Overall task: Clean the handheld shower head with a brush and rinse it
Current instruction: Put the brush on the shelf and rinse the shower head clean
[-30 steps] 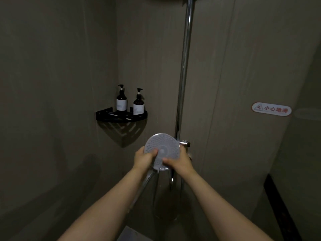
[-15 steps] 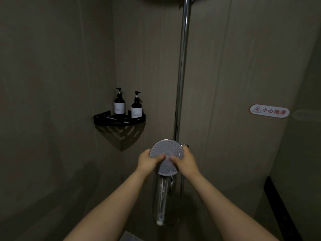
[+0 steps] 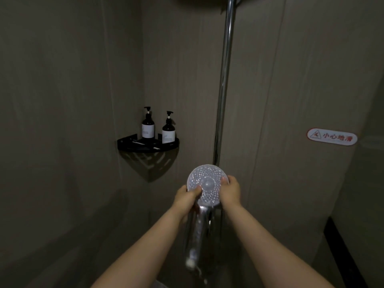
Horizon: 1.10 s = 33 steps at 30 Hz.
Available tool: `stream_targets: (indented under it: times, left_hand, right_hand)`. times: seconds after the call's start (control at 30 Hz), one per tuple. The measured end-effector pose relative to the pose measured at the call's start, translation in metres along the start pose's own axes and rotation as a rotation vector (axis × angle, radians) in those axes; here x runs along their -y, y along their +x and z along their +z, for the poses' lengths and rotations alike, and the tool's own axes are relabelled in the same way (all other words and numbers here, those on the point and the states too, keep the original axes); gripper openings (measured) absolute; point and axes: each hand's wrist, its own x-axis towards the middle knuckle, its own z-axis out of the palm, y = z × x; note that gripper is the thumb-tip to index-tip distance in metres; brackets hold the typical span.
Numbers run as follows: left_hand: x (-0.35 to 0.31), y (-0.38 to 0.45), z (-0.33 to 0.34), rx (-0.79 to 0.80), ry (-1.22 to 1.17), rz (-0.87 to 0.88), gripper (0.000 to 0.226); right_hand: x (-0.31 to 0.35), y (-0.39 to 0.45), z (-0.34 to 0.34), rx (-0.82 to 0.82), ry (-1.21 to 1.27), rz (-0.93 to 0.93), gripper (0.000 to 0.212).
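A dim shower stall with grey-brown walls, seen from above the person's two bare forearms. Both hands hold a round handheld shower head (image 3: 207,185) in front of the wall, its nozzle face turned toward the camera. The left hand (image 3: 187,197) curls around its lower left edge, thumb lying across the face. The right hand (image 3: 230,192) grips the right rim, thumb tip on the face. Water (image 3: 196,235) streams down from below the shower head between the forearms. A chrome riser pipe (image 3: 223,90) runs up the wall behind. In the corner, a black corner shelf (image 3: 133,145) carries two dark pump bottles (image 3: 148,126) side by side. A white and red warning sticker (image 3: 332,136) sits on the right wall.
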Motion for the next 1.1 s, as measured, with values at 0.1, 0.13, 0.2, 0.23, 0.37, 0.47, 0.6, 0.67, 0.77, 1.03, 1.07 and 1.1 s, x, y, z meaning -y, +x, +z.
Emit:
stream_targets:
  times: [0.1,0.13,0.2,0.23,0.37,0.47,0.6,0.67,0.77,1.03,1.07,1.1]
  left_hand:
    - [0.002,-0.006,0.005,0.047,0.059,-0.056,0.025]
    - [0.002,-0.006,0.005,0.043,0.072,-0.053,0.023]
    - [0.0,-0.006,0.003,0.042,0.114,-0.027,0.022]
    - [-0.001,-0.005,0.001,0.049,0.144,-0.017,0.024]
    - [-0.005,-0.007,-0.005,0.08,0.238,-0.007,0.029]
    - [-0.006,-0.008,-0.007,0.098,0.23,-0.001,0.027]
    - [-0.006,-0.007,-0.005,0.137,0.318,0.042,0.03]
    - [-0.007,-0.007,-0.006,0.153,0.345,0.046,0.031]
    - [-0.006,-0.006,-0.011,0.166,0.403,0.046,0.033]
    - [-0.008,-0.005,-0.014,0.185,0.427,0.055,0.029]
    - [-0.008,-0.004,-0.016,0.188,0.442,0.053,0.029]
    - [-0.007,-0.004,-0.017,0.186,0.447,0.049,0.029]
  right_hand:
    - [0.001,-0.001,-0.001,0.051,0.065,0.018,0.033]
    - [0.0,0.0,-0.003,0.098,-0.001,-0.044,0.05]
    - [0.003,-0.002,-0.007,0.163,-0.283,-0.186,0.08]
    - [0.007,-0.002,-0.01,0.171,-0.367,-0.237,0.082]
    - [0.023,0.006,-0.024,0.133,-0.352,-0.297,0.032]
    - [0.031,0.003,-0.025,0.162,-0.511,-0.363,0.036]
    - [0.035,-0.006,-0.018,0.122,-0.73,-0.416,0.066]
    - [0.041,-0.004,-0.023,0.084,-0.677,-0.427,0.041]
    - [0.043,-0.002,-0.029,0.101,-0.616,-0.403,0.028]
    - [0.04,-0.002,-0.022,0.106,-0.696,-0.465,0.032]
    - [0.041,0.0,-0.023,0.119,-0.671,-0.446,0.027]
    - [0.04,0.001,-0.024,0.137,-0.65,-0.439,0.027]
